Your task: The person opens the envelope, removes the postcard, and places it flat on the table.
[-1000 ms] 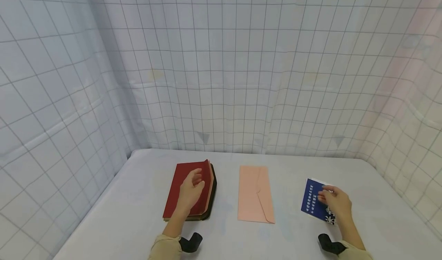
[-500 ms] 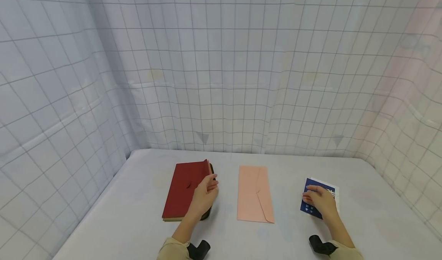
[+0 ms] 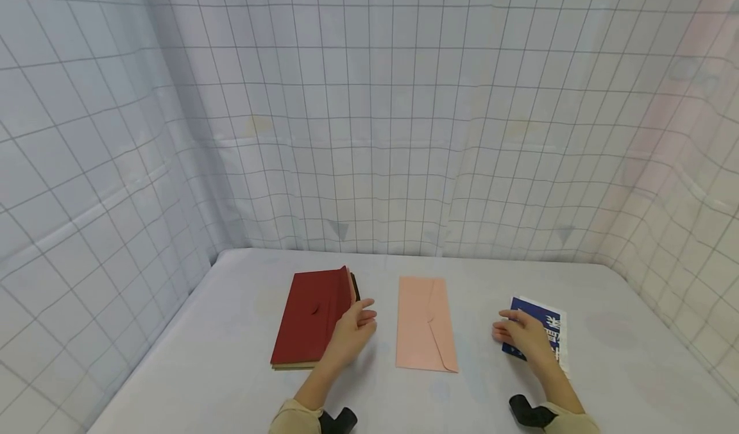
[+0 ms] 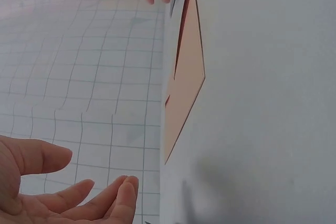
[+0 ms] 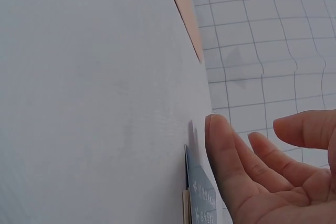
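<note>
My left hand (image 3: 350, 331) hovers over the right side of a red book-like folder (image 3: 306, 315), its fingers relaxed and holding nothing. In the left wrist view that left hand (image 4: 73, 192) has its thumb apart from the fingers. Between the hands a pink envelope (image 3: 424, 325) lies flat, and its flap stands slightly raised in the left wrist view. My right hand (image 3: 526, 338) is above a blue card with white characters (image 3: 551, 324), covering part of it. In the right wrist view the right hand (image 5: 262, 171) is loosely curved beside the blue card (image 5: 202, 192), with nothing in its grasp.
A dark object (image 3: 355, 285) shows under the folder's right edge. Pale sheets (image 3: 564, 338) lie beneath the blue card. The white table (image 3: 231, 306) is bordered by a gridded white curtain (image 3: 369, 133) at the back and sides. Black wrist mounts (image 3: 530, 413) sit on both wrists.
Both hands have moved inward: the left one rightward across the folder toward the envelope, the right one leftward over the blue card. The folder, envelope and card stay in place.
</note>
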The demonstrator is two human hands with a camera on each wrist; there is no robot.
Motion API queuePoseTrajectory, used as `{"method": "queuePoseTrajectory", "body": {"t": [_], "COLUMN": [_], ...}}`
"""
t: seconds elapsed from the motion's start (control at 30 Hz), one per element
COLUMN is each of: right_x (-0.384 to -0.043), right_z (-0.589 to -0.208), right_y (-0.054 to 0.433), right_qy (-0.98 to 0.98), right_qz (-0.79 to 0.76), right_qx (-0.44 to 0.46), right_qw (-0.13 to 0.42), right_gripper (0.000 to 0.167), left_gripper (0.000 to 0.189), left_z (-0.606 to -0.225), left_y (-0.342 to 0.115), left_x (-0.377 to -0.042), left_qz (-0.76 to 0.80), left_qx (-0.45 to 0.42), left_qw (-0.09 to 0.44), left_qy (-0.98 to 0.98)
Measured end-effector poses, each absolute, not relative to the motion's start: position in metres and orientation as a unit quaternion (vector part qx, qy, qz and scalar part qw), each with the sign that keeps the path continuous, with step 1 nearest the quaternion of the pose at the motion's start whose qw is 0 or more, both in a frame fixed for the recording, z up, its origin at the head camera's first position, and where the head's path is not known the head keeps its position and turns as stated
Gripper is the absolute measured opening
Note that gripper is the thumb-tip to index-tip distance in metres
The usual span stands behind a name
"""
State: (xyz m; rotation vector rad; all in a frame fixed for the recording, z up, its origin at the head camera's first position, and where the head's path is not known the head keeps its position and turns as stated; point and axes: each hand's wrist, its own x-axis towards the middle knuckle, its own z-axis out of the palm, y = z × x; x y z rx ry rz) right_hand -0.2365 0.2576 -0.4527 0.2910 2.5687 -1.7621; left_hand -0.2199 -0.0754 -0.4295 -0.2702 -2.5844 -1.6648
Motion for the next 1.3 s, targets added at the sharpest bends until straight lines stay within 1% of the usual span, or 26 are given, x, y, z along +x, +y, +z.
{"method": "queuePoseTrajectory", "body": {"t": [0.2,0.47,0.9,1.07,1.3], "right_x": [-0.238,-0.235,-0.234,-0.233,-0.232], "right_z": [-0.454,-0.451,-0.451,-0.451,-0.451], "right_y": [0.254,0.241,0.231,0.226,0.222], "right_qy": [0.812,0.802,0.783,0.764,0.728], "right_qz": [-0.576,-0.592,-0.616,-0.639,-0.677], "right_qx": [0.091,0.078,0.051,0.043,0.005], "right_qw": [0.016,0.038,0.067,0.079,0.107], "right_gripper": [0.041,0.041,0.042,0.042,0.043], "left_gripper": [0.046,0.047,0.05,0.053,0.056], "left_z": [-0.432,-0.438,-0.442,-0.444,-0.446], "left_y": [-0.071,-0.065,-0.061,-0.06,-0.057], "left_x": [-0.217,-0.218,-0.216,-0.216,-0.216], "left_qz": [-0.55,-0.575,-0.595,-0.614,-0.649], "left_qx": [-0.097,-0.105,-0.073,-0.071,-0.083], "left_qw": [-0.016,-0.053,-0.09,-0.104,-0.122], "left_qy": [-0.829,-0.81,-0.795,-0.779,-0.746]}}
